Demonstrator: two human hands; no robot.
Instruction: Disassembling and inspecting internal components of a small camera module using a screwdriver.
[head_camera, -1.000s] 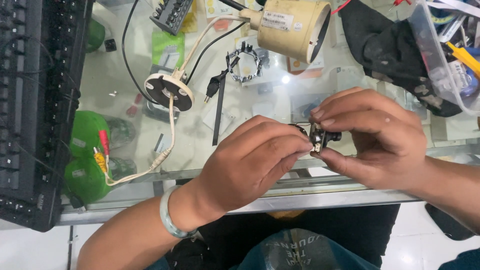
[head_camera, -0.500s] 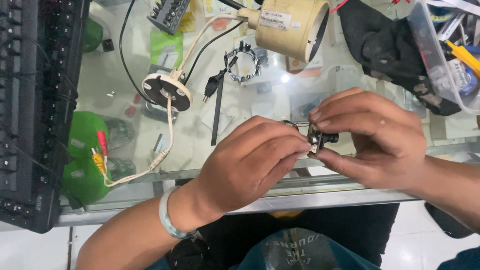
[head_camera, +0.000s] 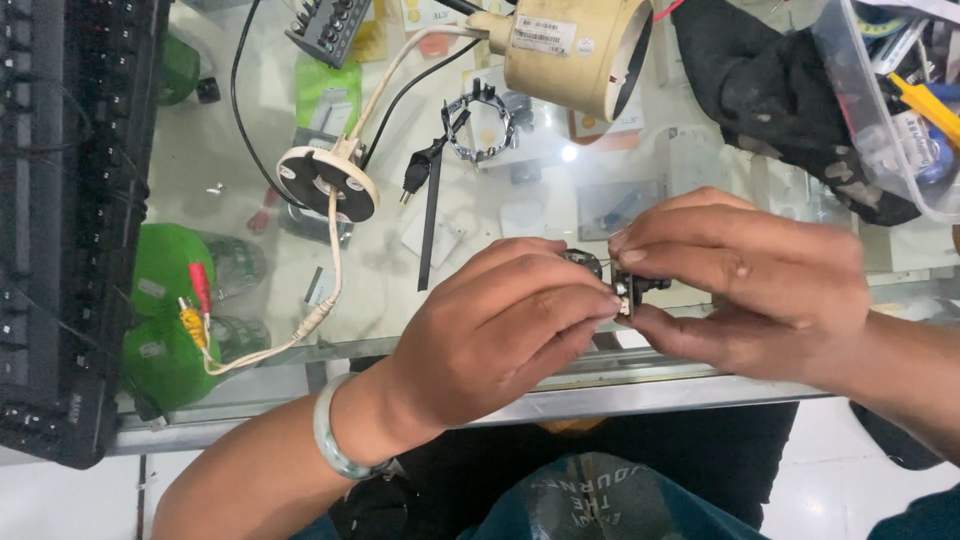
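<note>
Over the near edge of the glass counter (head_camera: 250, 190), both hands meet around a small dark part (head_camera: 630, 292). Left hand (head_camera: 490, 335) curls over it from the left, fingertips closed against it; right hand (head_camera: 745, 290) pinches it from the right, thumb below, fingers above. Both grips tight on the same piece. Most of the part is hidden by fingers; only a dark body and a pale edge show, and a thin wire end near it. What kind of part it is, cannot tell.

Pale green bangle (head_camera: 330, 440) on the left wrist.

Toward the far edge: cream camera housing (head_camera: 570, 50), round, open end facing right, partly cut off by the frame top. White round base plate (head_camera: 327, 182) left of centre, joined by a cream cable (head_camera: 330, 270) running to red and yellow plugs (head_camera: 195, 305) near the left edge. Dark toothed ring (head_camera: 480, 125) between plate and housing. Black keyboard (head_camera: 70, 230) along the left edge, cut off. Black cloth (head_camera: 780, 100) and clear plastic tub (head_camera: 880, 110) at the far right corner, tub contents unclear. Items below the glass are blurred.
</note>
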